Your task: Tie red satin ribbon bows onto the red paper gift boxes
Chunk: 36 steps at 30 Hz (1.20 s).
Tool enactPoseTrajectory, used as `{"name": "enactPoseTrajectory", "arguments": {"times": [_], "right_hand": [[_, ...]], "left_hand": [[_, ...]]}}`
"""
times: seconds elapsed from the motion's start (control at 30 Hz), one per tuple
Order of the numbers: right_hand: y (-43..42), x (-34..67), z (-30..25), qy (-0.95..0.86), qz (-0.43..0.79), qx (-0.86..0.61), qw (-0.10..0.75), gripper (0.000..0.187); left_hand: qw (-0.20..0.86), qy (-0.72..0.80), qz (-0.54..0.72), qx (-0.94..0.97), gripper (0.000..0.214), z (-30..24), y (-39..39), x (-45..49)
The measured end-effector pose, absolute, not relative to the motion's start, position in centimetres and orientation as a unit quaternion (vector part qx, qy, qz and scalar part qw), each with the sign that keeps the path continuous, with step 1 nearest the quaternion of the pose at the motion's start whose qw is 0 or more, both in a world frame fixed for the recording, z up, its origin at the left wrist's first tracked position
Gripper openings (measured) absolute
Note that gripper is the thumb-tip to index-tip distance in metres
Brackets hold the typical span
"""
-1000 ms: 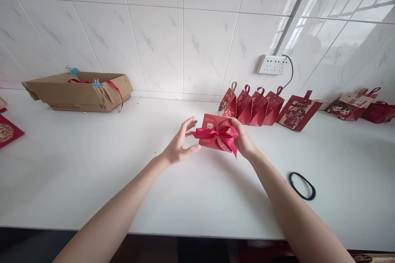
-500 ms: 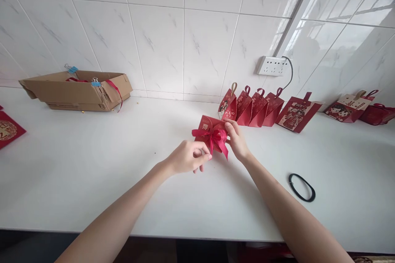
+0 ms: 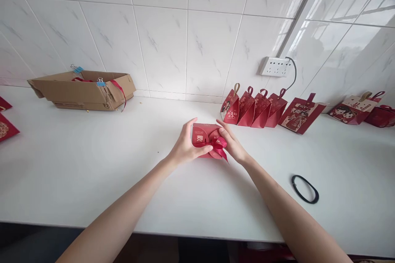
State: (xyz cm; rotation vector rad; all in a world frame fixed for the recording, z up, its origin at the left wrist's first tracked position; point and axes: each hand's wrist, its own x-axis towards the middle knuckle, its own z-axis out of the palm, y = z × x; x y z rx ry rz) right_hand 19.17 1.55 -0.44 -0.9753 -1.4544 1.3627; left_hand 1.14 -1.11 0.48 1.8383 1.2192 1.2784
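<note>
A small red gift box (image 3: 204, 130) with gold print lies on the white table, a shiny red ribbon bow (image 3: 219, 144) tied across its top. My left hand (image 3: 184, 144) grips the box's left side, the thumb laid over the ribbon and the fingers along the far left edge. From the right, my right hand (image 3: 233, 144) holds the opposite side, its fingers at the upper right corner beside the bow. The underside of the box is hidden.
Behind stands a row of red gift boxes (image 3: 246, 107) with loop handles, with more to the right. A cardboard box (image 3: 83, 94) with clips and ribbon is at the back left. A black ring-shaped band (image 3: 305, 189) lies on the right. A power strip (image 3: 275, 67) is on the wall.
My left hand has gone from pinched fingers near the bow's tail to spanning the box's left side. The box now lies straighter, and my right hand has shifted along its right side.
</note>
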Motion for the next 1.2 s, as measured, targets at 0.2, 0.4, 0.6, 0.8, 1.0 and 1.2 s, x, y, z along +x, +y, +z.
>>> {"name": "enactPoseTrajectory", "arguments": {"times": [0.2, 0.4, 0.6, 0.8, 1.0, 1.2], "right_hand": [[0.6, 19.3, 1.3, -0.615, 0.441, -0.412, 0.508, 0.038], [0.2, 19.8, 2.6, -0.720, 0.354, -0.426, 0.418, 0.025], [0.2, 19.8, 2.6, -0.685, 0.449, -0.397, 0.413, 0.025], [0.5, 19.9, 2.0, -0.650, 0.533, -0.340, 0.422, 0.019], [0.6, 19.7, 1.6, -0.636, 0.544, -0.334, 0.434, 0.015], [0.5, 19.5, 1.5, -0.616, 0.568, -0.331, 0.434, 0.016]], "left_hand": [[0.365, 0.474, 0.487, 0.636, 0.072, -0.2, -0.6, 1.3], [0.390, 0.484, 0.479, 0.620, 0.076, 0.1, -0.7, 1.2], [0.406, 0.499, 0.485, 0.593, 0.073, 0.4, -0.8, 1.3], [0.420, 0.498, 0.491, 0.578, 0.068, 0.7, -0.9, 1.3], [0.427, 0.509, 0.492, 0.562, 0.064, 1.0, -0.8, 1.4], [0.423, 0.524, 0.491, 0.553, 0.063, 1.3, -0.9, 1.6]]}}
